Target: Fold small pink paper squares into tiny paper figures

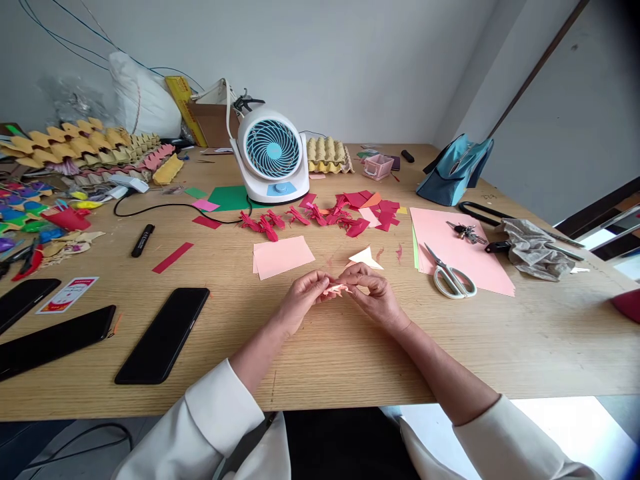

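Between my two hands is a small pale pink paper cutout (336, 290), its edges cut or folded into narrow points. My left hand (309, 293) pinches its left side, and my right hand (373, 293) grips the right side, fingertips almost meeting. Part of the cutout is hidden by the fingers. Just beyond the right hand lies a cream paper piece (367, 257) with pointed corners. Pink rectangular sheets (285, 256) rest beyond the left hand. Farther back, several crumpled red paper shapes (300, 215) form a row, ending in a heap of red scraps (370, 207).
White-handled scissors (453, 279) and keys (467, 232) lie on a large pink sheet (425, 223) at right. A white fan (274, 157) stands at the back. Phones (163, 335), a black marker (143, 241) and a red strip (173, 257) are at left. A blue bag (455, 170) sits back right.
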The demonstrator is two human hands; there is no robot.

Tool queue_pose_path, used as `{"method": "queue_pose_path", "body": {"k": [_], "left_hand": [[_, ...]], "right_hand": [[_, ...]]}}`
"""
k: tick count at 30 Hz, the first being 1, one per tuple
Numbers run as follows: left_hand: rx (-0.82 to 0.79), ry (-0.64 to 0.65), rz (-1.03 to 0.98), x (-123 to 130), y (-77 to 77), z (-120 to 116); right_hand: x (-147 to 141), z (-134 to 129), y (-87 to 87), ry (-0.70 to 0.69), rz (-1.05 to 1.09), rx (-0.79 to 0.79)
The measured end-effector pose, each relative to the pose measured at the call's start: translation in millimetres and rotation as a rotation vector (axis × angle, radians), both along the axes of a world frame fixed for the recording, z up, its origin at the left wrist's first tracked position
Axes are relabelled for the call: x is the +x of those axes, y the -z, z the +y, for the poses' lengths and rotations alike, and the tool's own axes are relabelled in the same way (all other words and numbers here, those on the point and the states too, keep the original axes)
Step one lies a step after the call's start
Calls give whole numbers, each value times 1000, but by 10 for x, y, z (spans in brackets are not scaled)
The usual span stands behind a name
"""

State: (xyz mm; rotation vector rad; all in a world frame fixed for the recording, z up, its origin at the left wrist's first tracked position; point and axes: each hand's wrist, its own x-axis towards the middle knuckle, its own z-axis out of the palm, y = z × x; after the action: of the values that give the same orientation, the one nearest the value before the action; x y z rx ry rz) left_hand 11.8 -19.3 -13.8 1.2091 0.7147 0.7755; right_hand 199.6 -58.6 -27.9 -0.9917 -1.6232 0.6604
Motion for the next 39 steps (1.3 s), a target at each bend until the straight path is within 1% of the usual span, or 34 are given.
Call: {"method": "queue_pose_path", "body": {"k": [4,6,7,9,11,13,14,16,18,21,24,27,32,36,39], "left_hand": [[-82,138,-44,-33,1,4],[-65,141,-56,-25,8,4],[-31,110,-54,-15,16,6],[83,-3,-22,9,45,20],[225,-135,51,30,91,44],[357,-239,150,42,145,71],[408,-285,199,42,168,82],[495,-327,316,33,202,98],[572,-313,433,6,215,110],[672,-286,601,-54,214,139],[747,-330,731,-109,209,184],[805,-345,758,-126,207,210],[929,-238,720,-91,227,176],[1000,-199,748,-71,264,149],[1020,-201,793,-64,288,148]], "right_hand": [[-8,-13,-11,-20,-5,18],[-8,-9,-9,3,-25,18],[-3,0,-2,30,-38,13],[18,30,25,114,-50,-6],[55,71,64,222,-40,-34],[95,109,99,321,-33,-86],[111,123,112,346,-35,-119],[124,133,122,353,-52,-175],[115,124,119,335,-97,-198],[82,97,103,325,-166,-187],[75,75,74,347,-177,-157],[119,67,21,400,-142,-114],[291,96,-47,564,-63,-62],[433,161,16,618,-38,-77],[488,226,120,620,-101,-78]]}}
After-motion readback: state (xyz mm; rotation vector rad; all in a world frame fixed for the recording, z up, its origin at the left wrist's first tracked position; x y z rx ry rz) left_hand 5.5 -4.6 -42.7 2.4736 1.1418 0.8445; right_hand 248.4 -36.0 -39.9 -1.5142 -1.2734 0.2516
